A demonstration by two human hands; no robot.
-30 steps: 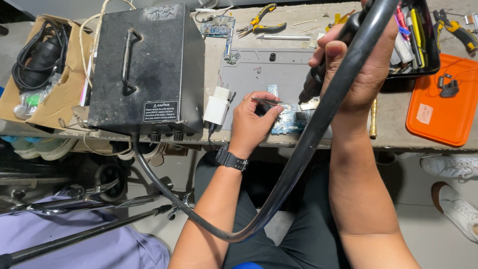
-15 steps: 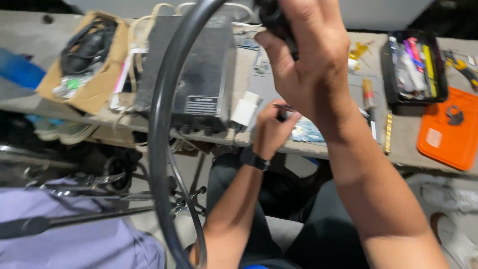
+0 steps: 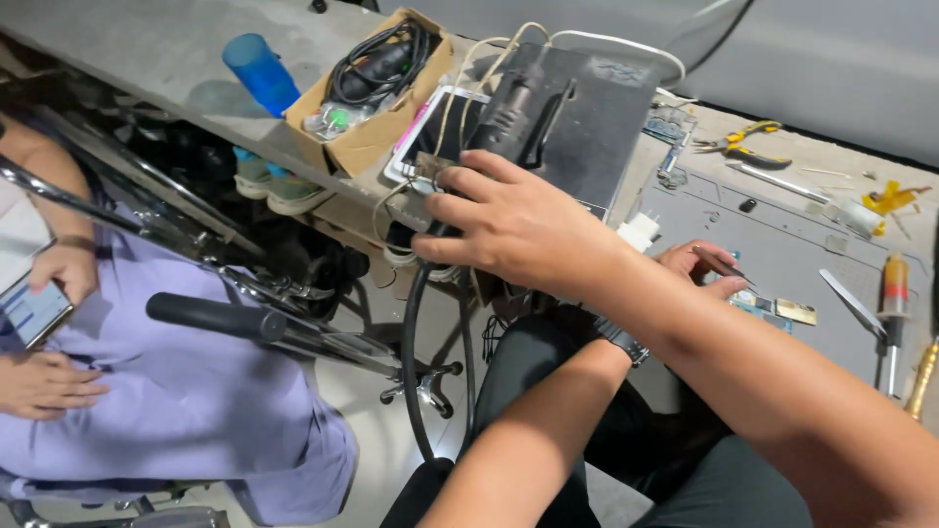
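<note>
Grey workbench (image 3: pixel 782 244) is seen from the head camera; the black hot-air handpiece (image 3: pixel 509 112) is gripped by the right hand (image 3: pixel 509 230) over the black station box (image 3: pixel 597 127), while tweezers (image 3: pixel 719 262) are pinched by the left hand (image 3: pixel 699 269) beside a small circuit board (image 3: pixel 773 305)

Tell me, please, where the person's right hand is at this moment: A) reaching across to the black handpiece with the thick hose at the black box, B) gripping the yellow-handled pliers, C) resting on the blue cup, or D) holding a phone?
A: the right hand crosses over the left arm and closes around the black handpiece beside the black box, while the left hand holds tweezers at the mat.
</note>
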